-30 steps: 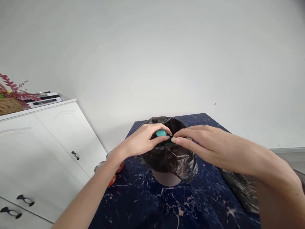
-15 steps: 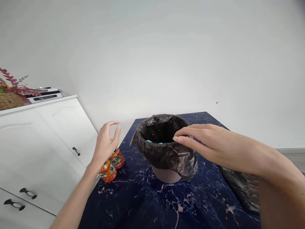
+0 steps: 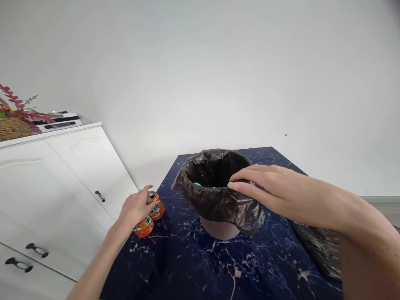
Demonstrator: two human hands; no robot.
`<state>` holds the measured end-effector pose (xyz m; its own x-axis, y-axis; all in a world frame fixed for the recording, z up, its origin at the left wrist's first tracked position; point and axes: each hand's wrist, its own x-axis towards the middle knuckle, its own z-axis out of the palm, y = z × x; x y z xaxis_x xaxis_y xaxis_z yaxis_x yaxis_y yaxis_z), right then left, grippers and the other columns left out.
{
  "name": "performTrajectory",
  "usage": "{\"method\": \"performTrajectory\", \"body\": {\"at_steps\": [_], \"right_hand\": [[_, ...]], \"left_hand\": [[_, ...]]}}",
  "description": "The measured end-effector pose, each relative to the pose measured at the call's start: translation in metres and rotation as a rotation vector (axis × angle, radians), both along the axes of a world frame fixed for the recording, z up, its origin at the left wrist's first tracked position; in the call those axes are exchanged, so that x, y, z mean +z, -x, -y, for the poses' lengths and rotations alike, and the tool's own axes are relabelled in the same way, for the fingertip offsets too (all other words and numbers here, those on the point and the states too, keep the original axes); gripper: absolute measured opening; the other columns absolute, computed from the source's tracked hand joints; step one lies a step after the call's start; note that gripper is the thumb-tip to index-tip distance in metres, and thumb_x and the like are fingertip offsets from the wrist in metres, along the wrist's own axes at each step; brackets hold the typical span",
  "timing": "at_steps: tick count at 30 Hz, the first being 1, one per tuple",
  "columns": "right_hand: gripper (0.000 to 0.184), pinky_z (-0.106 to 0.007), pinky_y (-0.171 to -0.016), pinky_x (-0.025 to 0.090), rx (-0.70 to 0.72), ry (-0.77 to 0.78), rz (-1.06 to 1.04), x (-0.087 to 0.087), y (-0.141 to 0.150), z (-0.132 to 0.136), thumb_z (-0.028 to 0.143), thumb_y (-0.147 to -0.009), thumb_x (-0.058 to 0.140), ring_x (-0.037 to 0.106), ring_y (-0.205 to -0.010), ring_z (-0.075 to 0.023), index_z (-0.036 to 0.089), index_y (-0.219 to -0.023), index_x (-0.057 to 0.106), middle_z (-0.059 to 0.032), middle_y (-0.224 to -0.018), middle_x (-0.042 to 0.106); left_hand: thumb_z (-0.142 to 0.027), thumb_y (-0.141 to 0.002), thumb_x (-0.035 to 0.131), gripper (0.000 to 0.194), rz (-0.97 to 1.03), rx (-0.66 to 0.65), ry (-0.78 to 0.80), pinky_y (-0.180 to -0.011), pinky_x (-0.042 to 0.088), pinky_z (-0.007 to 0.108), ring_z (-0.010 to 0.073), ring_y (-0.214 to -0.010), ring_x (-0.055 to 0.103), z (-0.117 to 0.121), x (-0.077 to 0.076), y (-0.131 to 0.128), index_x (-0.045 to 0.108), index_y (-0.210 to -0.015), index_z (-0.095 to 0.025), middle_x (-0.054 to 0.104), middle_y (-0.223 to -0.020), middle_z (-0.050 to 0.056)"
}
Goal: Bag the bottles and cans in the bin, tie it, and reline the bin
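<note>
A small pinkish bin (image 3: 218, 230) lined with a black plastic bag (image 3: 218, 200) stands on a dark blue marbled table (image 3: 193, 266). Something teal (image 3: 197, 184) lies inside it. My right hand (image 3: 265, 187) reaches in from the right, its thumb and fingers pinching the bag's rim on the near right side. Two orange soda cans (image 3: 156, 211) stand at the table's left edge. My left hand (image 3: 136, 206) is closed over the top of the farther can, thumb and fingers on either side. The nearer can (image 3: 144, 227) sits just below my palm.
A white cabinet (image 3: 62, 179) with dark handles stands to the left, close to the table's edge. On it are a woven basket with red sprigs (image 3: 14, 125) and a flat white device (image 3: 59, 121). More crumpled black plastic (image 3: 315, 246) lies at the table's right. A white wall rises behind.
My left hand left the bin's rim, where it held something teal, swung left and came down onto the orange can. The teal thing now lies inside the bin. My right hand stayed on the rim.
</note>
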<state>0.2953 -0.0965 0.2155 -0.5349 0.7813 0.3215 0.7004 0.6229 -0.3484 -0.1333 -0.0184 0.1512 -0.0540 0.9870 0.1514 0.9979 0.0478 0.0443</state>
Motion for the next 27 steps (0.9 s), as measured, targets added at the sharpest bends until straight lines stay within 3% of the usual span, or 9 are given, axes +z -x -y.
{"method": "performTrajectory", "body": {"at_steps": [3, 5, 7, 10, 12, 17, 21, 24, 27], "right_hand": [[0.052, -0.049, -0.105, 0.056, 0.013, -0.018, -0.012, 0.0, -0.001, 0.001, 0.058, -0.114, 0.034, 0.069, -0.131, -0.0309, 0.032, -0.137, 0.072, -0.0034, -0.144, 0.073], [0.048, -0.048, -0.104, 0.058, 0.029, -0.042, -0.018, 0.0, -0.002, 0.0, 0.053, -0.114, 0.036, 0.069, -0.131, -0.0309, 0.034, -0.138, 0.073, -0.0031, -0.144, 0.073], [0.045, -0.047, -0.104, 0.058, 0.043, -0.058, -0.016, 0.0, -0.003, 0.0, 0.049, -0.114, 0.038, 0.069, -0.131, -0.0301, 0.036, -0.138, 0.073, -0.0012, -0.145, 0.073], [0.046, -0.048, -0.105, 0.057, 0.026, -0.03, -0.014, 0.001, -0.002, -0.001, 0.054, -0.113, 0.039, 0.07, -0.13, -0.0301, 0.036, -0.139, 0.072, -0.0006, -0.144, 0.073], [0.052, -0.048, -0.105, 0.057, 0.008, -0.004, -0.017, 0.002, -0.002, 0.0, 0.06, -0.112, 0.036, 0.07, -0.13, -0.0308, 0.034, -0.138, 0.072, -0.0017, -0.144, 0.073], [0.057, -0.05, -0.106, 0.056, 0.006, 0.016, -0.021, 0.004, 0.0, 0.001, 0.064, -0.112, 0.033, 0.07, -0.13, -0.0305, 0.032, -0.137, 0.072, -0.0031, -0.144, 0.073], [0.055, -0.051, -0.105, 0.055, 0.025, -0.006, -0.017, 0.004, -0.001, 0.002, 0.061, -0.113, 0.032, 0.071, -0.127, -0.0313, 0.031, -0.133, 0.074, -0.0046, -0.143, 0.073], [0.058, -0.05, -0.106, 0.055, 0.016, 0.007, -0.022, 0.006, -0.002, 0.003, 0.064, -0.112, 0.033, 0.071, -0.125, -0.0319, 0.03, -0.132, 0.075, -0.0059, -0.142, 0.074], [0.061, -0.052, -0.109, 0.053, -0.003, 0.034, -0.026, 0.008, -0.002, 0.004, 0.068, -0.111, 0.033, 0.072, -0.122, -0.0318, 0.029, -0.135, 0.074, -0.0063, -0.139, 0.075]], "left_hand": [[-0.057, -0.096, 0.051, 0.068, 0.01, -0.003, -0.043, -0.082, 0.059, 0.047, 0.0419, -0.117, 0.073, 0.004, 0.007, -0.005, 0.052, -0.152, -0.019, 0.074, -0.139, 0.018], [-0.059, -0.1, 0.05, 0.067, 0.039, -0.015, -0.156, -0.089, 0.06, 0.05, 0.0413, -0.125, 0.07, 0.008, 0.017, -0.013, 0.049, -0.154, -0.02, 0.068, -0.15, 0.018], [-0.058, -0.101, 0.056, 0.063, 0.138, -0.066, -0.425, -0.103, 0.058, 0.053, 0.0386, -0.132, 0.067, 0.014, 0.033, -0.027, 0.051, -0.152, -0.022, 0.064, -0.154, 0.015], [-0.052, -0.097, 0.074, 0.059, 0.406, -0.244, -0.884, -0.121, 0.051, 0.049, 0.0312, -0.136, 0.066, 0.025, 0.063, -0.056, 0.056, -0.147, -0.026, 0.066, -0.151, 0.01], [-0.046, -0.094, 0.08, 0.062, 0.562, -0.402, -0.959, -0.122, 0.051, 0.047, 0.0283, -0.139, 0.065, 0.033, 0.083, -0.076, 0.055, -0.148, -0.028, 0.066, -0.151, 0.01], [-0.041, -0.092, 0.083, 0.066, 0.694, -0.635, -0.697, -0.122, 0.052, 0.048, 0.0282, -0.139, 0.066, 0.045, 0.109, -0.12, 0.052, -0.149, -0.029, 0.069, -0.145, 0.009], [-0.047, -0.093, 0.083, 0.078, 0.575, -0.671, -0.373, -0.122, 0.051, 0.052, 0.0321, -0.141, 0.064, 0.038, 0.109, -0.142, 0.043, -0.16, -0.037, 0.07, -0.146, 0.009], [-0.041, -0.094, 0.081, 0.088, 0.467, -0.721, -0.192, -0.118, 0.051, 0.053, 0.0315, -0.136, 0.067, 0.024, 0.106, -0.153, 0.031, -0.166, -0.043, 0.07, -0.145, 0.008], [-0.033, -0.094, 0.077, 0.073, 0.409, -0.797, -0.06, -0.114, 0.053, 0.05, 0.0297, -0.132, 0.069, 0.008, 0.104, -0.159, 0.045, -0.159, -0.036, 0.069, -0.144, 0.009]]}}
